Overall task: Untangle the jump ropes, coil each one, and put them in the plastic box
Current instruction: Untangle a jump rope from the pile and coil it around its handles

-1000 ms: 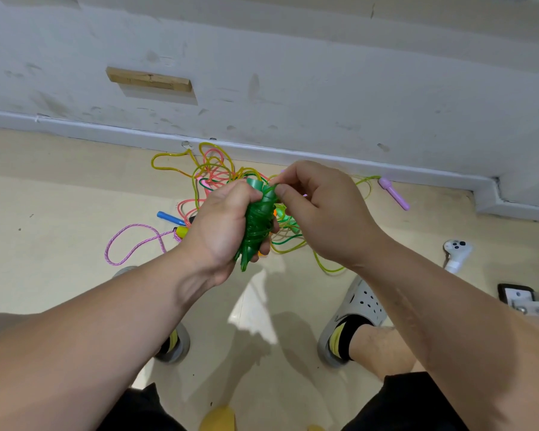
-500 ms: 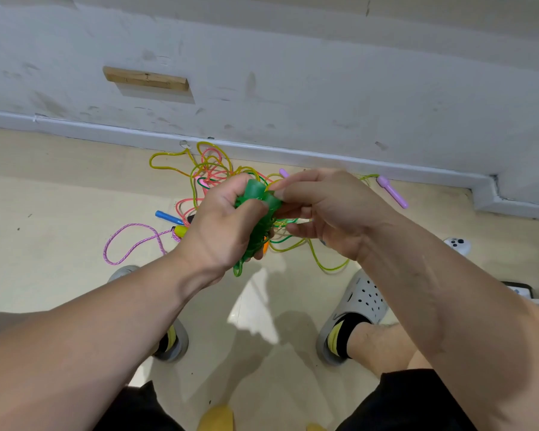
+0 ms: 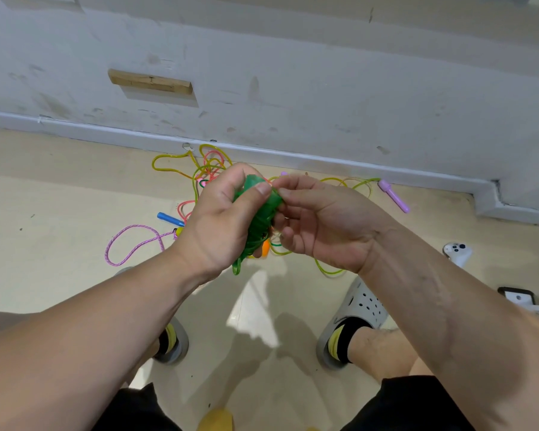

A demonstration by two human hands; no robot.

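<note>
I'm clamping the left grip point(image 3: 218, 225) round the bundled green jump rope point(image 3: 259, 219), thumb pressing near its top, while the right grip point(image 3: 321, 222) is pinching the cord just beside that thumb. I'm judging it light, springy and slick, so a hold round mid-bundle is looking safest. The other ropes point(image 3: 206, 169) are lying tangled on the floor point(image 3: 59, 244) beyond both grips; no box is showing.

Bright, even light; soft floor shadows, floor glare, wide-angle edge bending.
</note>
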